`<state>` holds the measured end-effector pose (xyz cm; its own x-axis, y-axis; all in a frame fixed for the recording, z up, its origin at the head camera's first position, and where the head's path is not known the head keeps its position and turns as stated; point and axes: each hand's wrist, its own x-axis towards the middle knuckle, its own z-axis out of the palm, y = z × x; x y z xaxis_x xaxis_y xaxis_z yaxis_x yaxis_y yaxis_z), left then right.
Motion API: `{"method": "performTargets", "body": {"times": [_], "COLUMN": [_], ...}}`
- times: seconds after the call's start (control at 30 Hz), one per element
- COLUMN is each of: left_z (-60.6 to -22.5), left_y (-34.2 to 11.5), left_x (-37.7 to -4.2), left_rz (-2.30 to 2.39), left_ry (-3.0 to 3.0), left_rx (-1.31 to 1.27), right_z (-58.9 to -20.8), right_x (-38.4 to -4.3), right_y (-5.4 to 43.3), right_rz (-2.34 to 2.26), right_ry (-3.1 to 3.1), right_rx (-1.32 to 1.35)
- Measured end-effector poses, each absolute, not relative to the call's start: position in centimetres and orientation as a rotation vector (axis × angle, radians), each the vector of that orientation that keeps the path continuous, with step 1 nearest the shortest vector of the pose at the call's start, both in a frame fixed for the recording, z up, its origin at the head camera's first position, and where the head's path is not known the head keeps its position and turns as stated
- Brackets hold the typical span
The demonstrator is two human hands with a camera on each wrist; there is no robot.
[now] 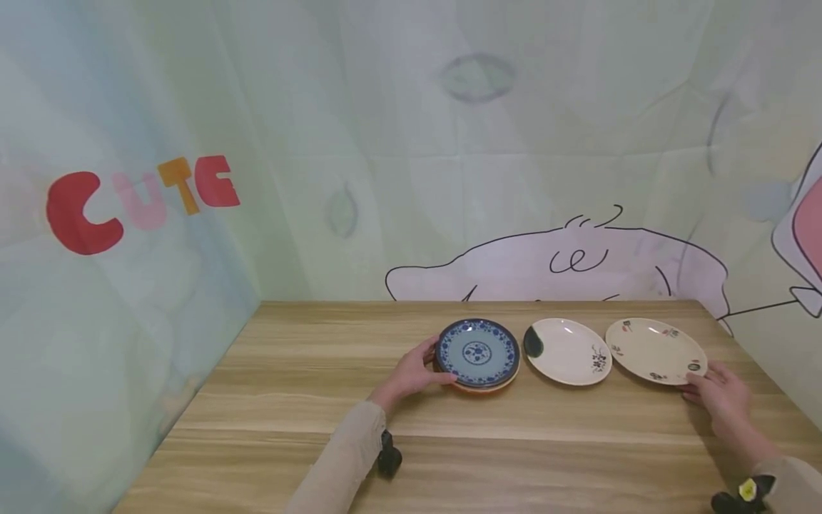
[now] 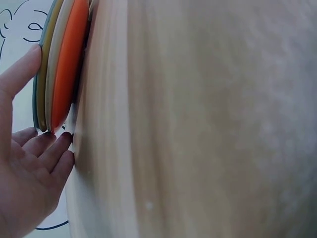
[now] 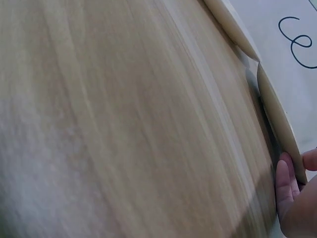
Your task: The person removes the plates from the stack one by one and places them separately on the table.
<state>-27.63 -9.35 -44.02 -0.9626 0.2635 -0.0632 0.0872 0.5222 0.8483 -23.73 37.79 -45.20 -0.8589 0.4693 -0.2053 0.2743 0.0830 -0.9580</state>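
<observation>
A stack of several round plates (image 1: 478, 355) has a blue-patterned one on top, and an orange one shows at the bottom in the left wrist view. At the stack's left edge is my left hand (image 1: 414, 371), its thumb and spread fingers touching the rims. My right hand (image 1: 719, 392) pinches the near right rim of a cream oval plate (image 1: 656, 350) with small printed motifs, thumb on top and fingers beneath. Between them lies a white plate (image 1: 567, 351) with a dark green patch and a floral print. The cream plate's left edge meets this plate's right edge.
The wood-grain table (image 1: 321, 371) extends forward to a printed curtain (image 1: 359, 143) behind the plates. Another curtain side with the letters CUTE (image 1: 83, 214) hangs at left. Black wrist straps (image 1: 389, 455) sit on both forearms.
</observation>
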Motion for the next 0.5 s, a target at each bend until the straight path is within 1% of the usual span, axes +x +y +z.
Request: {"method": "performTargets", "body": {"times": [0.33, 0.5], "left_z": [-44.04, -44.09], "left_y": [-9.51, -9.53], "left_x": [-27.77, -27.77], "left_rz": [1.429, 1.43], "left_ry": [2.566, 2.564], "left_rx": [0.306, 0.317], "right_z": [-45.1, -45.44], "right_x": [-23.86, -23.68], "right_y": [38.06, 38.23], "right_rz": [1.817, 1.78], "right_ry": [-2.286, -2.328], "right_rx": [-0.727, -0.666]}}
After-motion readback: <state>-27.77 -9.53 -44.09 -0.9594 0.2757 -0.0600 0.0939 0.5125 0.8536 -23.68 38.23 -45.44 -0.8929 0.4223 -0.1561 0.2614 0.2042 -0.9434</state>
